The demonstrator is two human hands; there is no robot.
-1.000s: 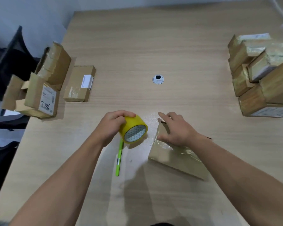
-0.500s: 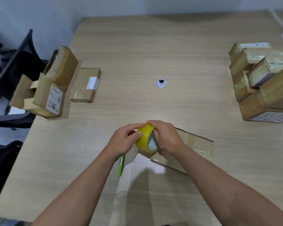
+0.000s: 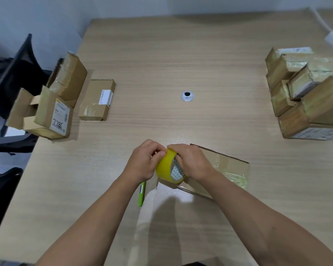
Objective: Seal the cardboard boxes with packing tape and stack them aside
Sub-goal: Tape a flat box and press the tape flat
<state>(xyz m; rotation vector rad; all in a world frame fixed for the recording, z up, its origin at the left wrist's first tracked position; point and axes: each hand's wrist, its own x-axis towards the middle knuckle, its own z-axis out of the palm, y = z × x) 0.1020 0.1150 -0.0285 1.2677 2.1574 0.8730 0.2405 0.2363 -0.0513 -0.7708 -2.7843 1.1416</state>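
— Pale wooden tabletop (image 3: pixel 161 54), boxes on both flanks. Why the split?
— Sorting, I judge: the tape-wrapped stack (image 3: pixel 306 96) at three o'clock looks finished and set aside; the loose boxes (image 3: pixel 54 104) at nine o'clock seem to wait.
— And the one being worked?
— That cardboard box (image 3: pixel 227 164) lies flat at four o'clock, just beyond the right wrist, kept near for taping.
— The hands?
— The left hand (image 3: pixel 142 164) curls round the yellow packing tape roll (image 3: pixel 164 166), steadying it at six o'clock; the right hand (image 3: pixel 192 162) curls its fingers over the roll's far rim, probably picking for the free end.
— The green pen (image 3: pixel 142 192)?
— Lying beneath the left wrist, likely parked out of the way.
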